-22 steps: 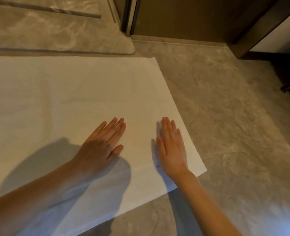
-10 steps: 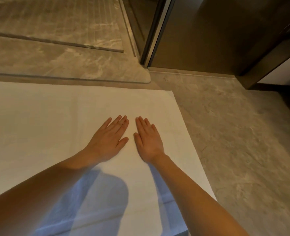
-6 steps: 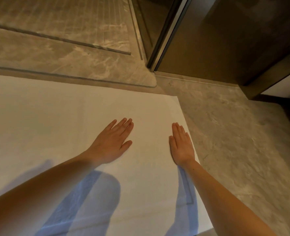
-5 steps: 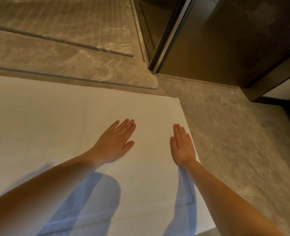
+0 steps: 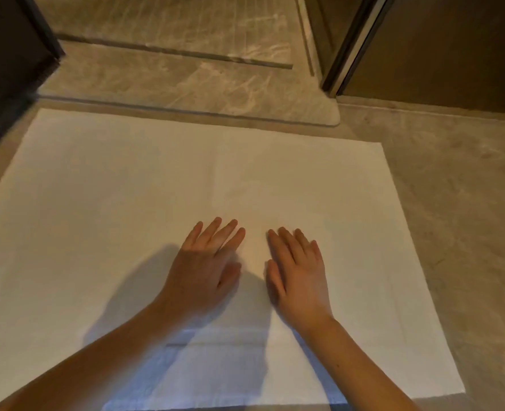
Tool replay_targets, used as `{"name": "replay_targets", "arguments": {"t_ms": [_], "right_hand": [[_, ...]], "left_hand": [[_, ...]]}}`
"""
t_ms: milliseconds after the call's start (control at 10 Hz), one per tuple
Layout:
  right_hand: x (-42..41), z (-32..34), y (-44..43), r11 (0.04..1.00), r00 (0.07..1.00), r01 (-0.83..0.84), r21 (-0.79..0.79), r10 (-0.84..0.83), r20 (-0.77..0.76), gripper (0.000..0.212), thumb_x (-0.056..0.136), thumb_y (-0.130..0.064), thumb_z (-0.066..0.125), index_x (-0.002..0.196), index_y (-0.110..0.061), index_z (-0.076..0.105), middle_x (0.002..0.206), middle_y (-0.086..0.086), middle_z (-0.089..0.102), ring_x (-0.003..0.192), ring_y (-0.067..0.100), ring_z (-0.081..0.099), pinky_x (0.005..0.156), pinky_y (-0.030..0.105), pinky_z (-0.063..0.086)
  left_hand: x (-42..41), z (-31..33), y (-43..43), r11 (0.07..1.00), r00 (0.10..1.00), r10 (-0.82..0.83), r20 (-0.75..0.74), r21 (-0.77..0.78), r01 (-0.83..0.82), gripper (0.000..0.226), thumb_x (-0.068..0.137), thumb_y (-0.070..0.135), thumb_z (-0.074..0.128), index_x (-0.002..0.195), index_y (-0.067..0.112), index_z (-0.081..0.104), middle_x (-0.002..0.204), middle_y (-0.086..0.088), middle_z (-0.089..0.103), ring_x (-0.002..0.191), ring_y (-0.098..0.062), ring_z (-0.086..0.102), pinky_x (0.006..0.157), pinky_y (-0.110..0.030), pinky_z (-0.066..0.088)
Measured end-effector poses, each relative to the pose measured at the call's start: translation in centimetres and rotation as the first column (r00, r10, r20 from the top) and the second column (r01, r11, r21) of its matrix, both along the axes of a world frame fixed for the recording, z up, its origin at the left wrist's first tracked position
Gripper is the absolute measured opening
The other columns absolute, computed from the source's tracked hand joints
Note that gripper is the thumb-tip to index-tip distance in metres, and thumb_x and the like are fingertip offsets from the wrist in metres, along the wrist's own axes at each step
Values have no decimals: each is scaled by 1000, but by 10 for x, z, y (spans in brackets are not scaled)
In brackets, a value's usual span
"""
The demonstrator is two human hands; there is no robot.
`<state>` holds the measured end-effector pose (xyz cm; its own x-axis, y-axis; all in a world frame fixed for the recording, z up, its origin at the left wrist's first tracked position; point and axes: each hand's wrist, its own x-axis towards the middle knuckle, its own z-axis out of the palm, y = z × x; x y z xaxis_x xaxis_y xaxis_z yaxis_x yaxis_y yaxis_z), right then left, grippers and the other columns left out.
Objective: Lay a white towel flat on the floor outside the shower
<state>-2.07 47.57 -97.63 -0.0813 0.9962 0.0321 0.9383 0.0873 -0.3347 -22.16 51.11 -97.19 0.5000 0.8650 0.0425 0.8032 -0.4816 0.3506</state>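
Observation:
A white towel [image 5: 126,203] lies spread flat on the grey marble floor [image 5: 458,203], its far edge running along the raised shower threshold [image 5: 204,96]. Both my hands rest palm down on the towel near its middle. My left hand [image 5: 205,271] lies flat with the fingers slightly apart. My right hand [image 5: 298,274] lies flat just beside it, a narrow gap between the two. Neither hand holds anything.
The shower floor [image 5: 186,22] lies beyond the threshold. A dark door frame [image 5: 346,46] and a brown wall panel [image 5: 441,48] stand at the back right. A dark upright edge [image 5: 11,57] stands at the left. Bare floor runs along the towel's right side.
My right hand has slid left from the towel's right edge back toward my left hand. The view has shifted, now showing the towel's left part and the dark edge at the left.

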Motion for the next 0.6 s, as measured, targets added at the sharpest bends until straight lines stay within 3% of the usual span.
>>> {"name": "replay_targets", "arguments": {"t_ms": [200, 500, 600], "right_hand": [[-2, -17, -8, 998, 996, -49, -44, 52, 70, 52, 103, -39, 25, 155, -27, 24, 162, -2, 21, 151, 21, 10, 121, 47, 12], [-2, -18, -5, 995, 994, -31, -93, 40, 101, 56, 101, -44, 23, 155, -30, 17, 162, -3, 21, 151, 24, 9, 122, 42, 4], [-5, -2, -4, 964, 991, -48, -260, 79, 112, 58, 101, -43, 24, 156, -29, 10, 164, -2, 13, 151, 25, 2, 122, 44, 1]], "left_hand": [[-21, -30, -25, 1000, 994, -2, -111, 6, 3, 62, 97, 44, 31, 155, 23, 19, 163, 0, 14, 150, -19, 7, 120, -43, 10], [-22, -27, -21, 999, 975, -24, -221, -29, 18, 64, 99, 47, 26, 155, 18, 19, 163, -7, 14, 150, -24, 9, 120, -46, 9], [-17, -7, -22, 990, 955, -53, -291, -138, 13, 65, 98, 47, 25, 154, 16, 20, 162, -9, 15, 149, -28, 12, 119, -48, 12]]}}
